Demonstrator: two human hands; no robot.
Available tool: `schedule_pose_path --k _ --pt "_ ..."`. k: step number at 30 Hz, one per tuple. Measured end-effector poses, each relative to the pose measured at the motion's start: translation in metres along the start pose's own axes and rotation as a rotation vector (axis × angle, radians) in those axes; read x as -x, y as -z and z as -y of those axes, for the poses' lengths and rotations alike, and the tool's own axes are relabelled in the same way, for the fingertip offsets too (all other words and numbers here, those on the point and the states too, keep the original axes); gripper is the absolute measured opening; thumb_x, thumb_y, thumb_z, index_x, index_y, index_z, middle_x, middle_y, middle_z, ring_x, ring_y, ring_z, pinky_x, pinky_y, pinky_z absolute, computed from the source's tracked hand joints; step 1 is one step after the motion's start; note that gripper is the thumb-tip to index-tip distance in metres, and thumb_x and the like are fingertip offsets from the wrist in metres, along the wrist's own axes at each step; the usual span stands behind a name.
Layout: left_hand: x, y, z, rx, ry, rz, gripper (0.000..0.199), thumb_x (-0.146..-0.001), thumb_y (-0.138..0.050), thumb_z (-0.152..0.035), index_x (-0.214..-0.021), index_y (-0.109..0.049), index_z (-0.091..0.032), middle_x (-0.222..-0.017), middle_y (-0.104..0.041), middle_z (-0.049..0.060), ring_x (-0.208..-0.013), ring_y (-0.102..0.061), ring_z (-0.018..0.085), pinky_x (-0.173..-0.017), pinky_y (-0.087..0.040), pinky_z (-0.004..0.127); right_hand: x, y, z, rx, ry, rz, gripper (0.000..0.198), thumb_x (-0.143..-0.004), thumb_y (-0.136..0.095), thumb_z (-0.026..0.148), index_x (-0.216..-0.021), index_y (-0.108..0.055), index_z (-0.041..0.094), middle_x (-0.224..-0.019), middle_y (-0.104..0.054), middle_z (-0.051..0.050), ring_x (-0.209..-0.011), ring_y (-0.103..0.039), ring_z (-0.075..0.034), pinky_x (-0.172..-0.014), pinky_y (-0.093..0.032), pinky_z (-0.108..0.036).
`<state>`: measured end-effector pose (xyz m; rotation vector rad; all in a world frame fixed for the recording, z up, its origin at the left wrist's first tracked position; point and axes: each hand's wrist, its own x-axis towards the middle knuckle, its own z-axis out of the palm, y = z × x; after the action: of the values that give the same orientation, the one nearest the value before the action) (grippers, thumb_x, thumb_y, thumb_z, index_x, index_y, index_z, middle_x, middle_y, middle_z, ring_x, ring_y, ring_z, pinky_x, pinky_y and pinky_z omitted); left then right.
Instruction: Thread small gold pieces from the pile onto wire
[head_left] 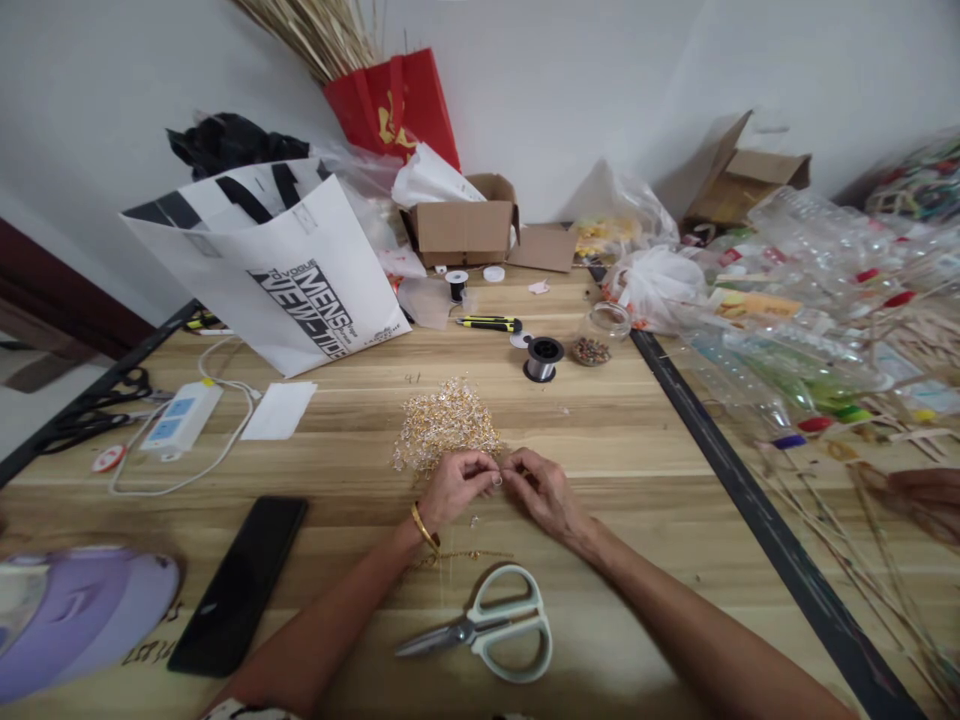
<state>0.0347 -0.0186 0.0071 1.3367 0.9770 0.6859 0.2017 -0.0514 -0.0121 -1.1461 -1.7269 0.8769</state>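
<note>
My left hand, with a gold bracelet at the wrist, is closed in a pinch. At its fingertips shows a tiny shiny ring-like piece. Thumb and forefinger of my right hand are pressed together right beside it; whatever they grip is too small to make out. Just beyond both hands lies a heap of small gold and silver jewelry pieces. A gold chain stretches across the table below the hands. Nearer to me are scissors with pale handles, blades pointing left.
A phone, white paper and a power strip lie left. Beyond the heap are a wire spool, a box cutter and a bead jar. Plastic bottles crowd the right, where another person's hand shows.
</note>
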Motion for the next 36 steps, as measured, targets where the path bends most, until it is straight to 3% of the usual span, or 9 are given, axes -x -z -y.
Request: schedule_pose_path --k 14,36 --pt "-0.0018 0.0049 -0.0005 0.066 0.001 0.100 0.028 -0.072 -0.065 -0.038 -0.075 -0.065 -0.010 -0.064 -0.065 0.004 -0.059 -0.059 0.011 -0.059 -0.048 0.022 -0.0026 0.0007 0.0021 -0.381 -0.254 0.104 0.029 -0.086 -0.049 0.045 -0.080 -0.049 0.017 -0.064 -0.048 0.002 -0.051 -0.044 -0.008 -0.045 -0.037 -0.019" --pt "-0.0028 0.0037 0.0016 0.044 -0.010 0.025 0.019 -0.067 -0.068 -0.028 -0.071 -0.064 -0.010 -0.064 -0.062 0.002 -0.058 -0.053 0.010 -0.058 -0.042 0.021 -0.0062 0.0038 0.0028 -0.507 -0.322 0.161 0.034 -0.082 -0.056 0.049 -0.076 -0.051 0.016 -0.062 -0.050 0.003 -0.049 -0.046 -0.007 -0.046 -0.040 -0.018"
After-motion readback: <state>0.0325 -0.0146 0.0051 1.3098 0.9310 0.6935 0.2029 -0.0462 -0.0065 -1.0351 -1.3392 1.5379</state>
